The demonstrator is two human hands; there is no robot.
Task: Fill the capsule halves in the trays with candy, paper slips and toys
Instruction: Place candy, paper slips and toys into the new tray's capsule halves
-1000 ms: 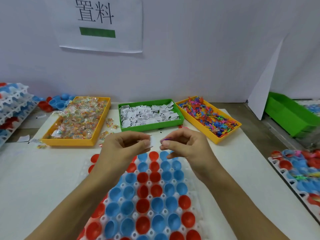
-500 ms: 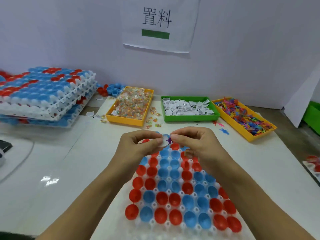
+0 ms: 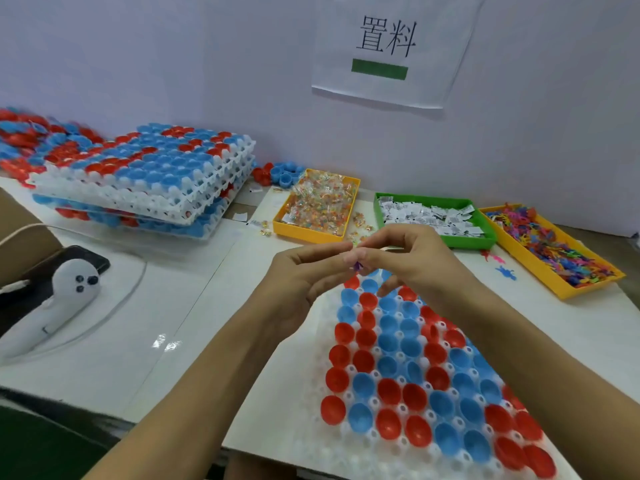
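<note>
Purple plastic, a tiny toy (image 3: pixel 356 266), sat in the grip where the left hand (image 3: pixel 304 271) and right hand (image 3: pixel 412 258) met, both pinching it at the fingertips. It looked featherlight, bendy and easily dropped, best held by its body. Directly beneath the grip lay the tray (image 3: pixel 349 434) of red and blue capsule halves (image 3: pixel 391 393), seemingly unfilled. Beyond the grip stood the candy bin (image 3: pixel 311 233), slip bin (image 3: pixel 460 242) and toy bin (image 3: pixel 550 278); left of it, stacked trays (image 3: pixel 145 199) and a white controller (image 3: pixel 59 299) on the worktop (image 3: pixel 114 362). Nothing blocked the drop.
</note>
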